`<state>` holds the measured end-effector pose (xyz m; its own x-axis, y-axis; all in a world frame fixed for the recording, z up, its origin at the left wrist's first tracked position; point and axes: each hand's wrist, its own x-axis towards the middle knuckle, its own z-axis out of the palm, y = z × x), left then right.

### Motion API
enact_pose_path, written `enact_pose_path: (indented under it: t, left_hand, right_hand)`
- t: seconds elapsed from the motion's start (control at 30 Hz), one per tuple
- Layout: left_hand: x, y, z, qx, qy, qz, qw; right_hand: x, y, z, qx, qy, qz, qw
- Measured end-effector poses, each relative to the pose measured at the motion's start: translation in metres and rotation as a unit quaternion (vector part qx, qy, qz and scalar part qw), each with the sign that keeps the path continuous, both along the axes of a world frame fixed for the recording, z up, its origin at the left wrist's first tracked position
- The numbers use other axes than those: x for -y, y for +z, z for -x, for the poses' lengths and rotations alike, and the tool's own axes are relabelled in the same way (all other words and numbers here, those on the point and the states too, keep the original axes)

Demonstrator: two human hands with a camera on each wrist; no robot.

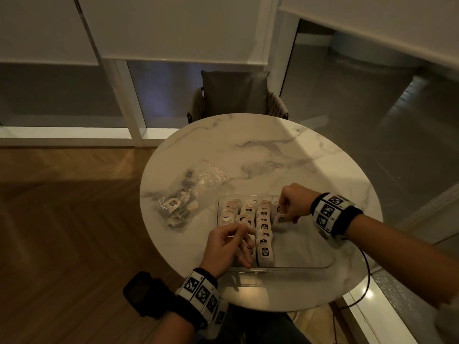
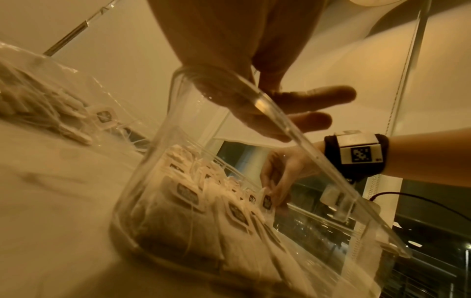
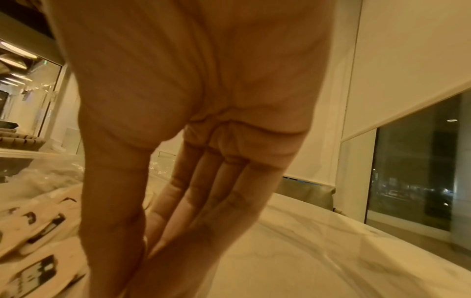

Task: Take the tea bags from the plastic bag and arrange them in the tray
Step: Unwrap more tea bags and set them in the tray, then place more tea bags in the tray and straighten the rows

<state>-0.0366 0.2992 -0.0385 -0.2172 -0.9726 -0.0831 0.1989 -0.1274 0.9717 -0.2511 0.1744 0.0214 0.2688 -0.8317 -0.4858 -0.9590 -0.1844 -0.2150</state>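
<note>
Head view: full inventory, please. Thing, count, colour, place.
tray: one, clear, table front.
tea bags: many, pale with dark tags, rows in tray's left part.
tea bag: one, pale, pinched by right hand at the newest row.
plastic bag: one, clear, left of tray, still holding tea bags.
table: one, round, white marble.
chair: one, grey, behind table.
left hand: over tray's near left, fingers loosely curled, seemingly empty.
right hand: over tray's far side.

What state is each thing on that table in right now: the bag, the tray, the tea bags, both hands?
Plastic bag: lying flat on the table, tea bags still inside.
Tray: clear, partly filled; right part bare.
Tea bags in tray: standing in rows.
Right hand: pinching one tea bag over the tray.
Left hand: fingers loosely curled over the rows, holding nothing.
</note>
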Motion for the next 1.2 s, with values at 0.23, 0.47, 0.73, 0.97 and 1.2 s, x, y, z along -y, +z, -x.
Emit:
enact_pose_path:
  t: [0.23, 0.47, 0.73, 0.97, 1.2]
  left_hand:
    - [0.002, -0.003, -0.002, 0.004, -0.010, -0.005, 1.000]
    - [0.036, 0.027, -0.034, -0.003, 0.151, -0.049, 0.987]
    - [0.092, 0.011, -0.108, 0.543, 0.124, -0.194, 0.808]
    - [0.113, -0.015, -0.115, 0.613, 0.102, -0.167, 0.765]
    - [0.104, -0.025, -0.125, 0.546, 0.162, -0.086, 0.817]
  right_hand:
    - [0.006, -0.003, -0.009, -0.042, -0.015, 0.028, 0.999]
    - [0.005, 0.019, -0.011, -0.061, 0.028, 0.123, 0.990]
    - [0.018, 0.044, -0.069, 0.121, 0.049, 0.110, 0.985]
    - [0.064, 0.034, -0.130, 0.069, 0.048, 0.031, 0.996]
    - [0.074, 0.016, -0.150, 0.116, 0.005, -0.060, 0.991]
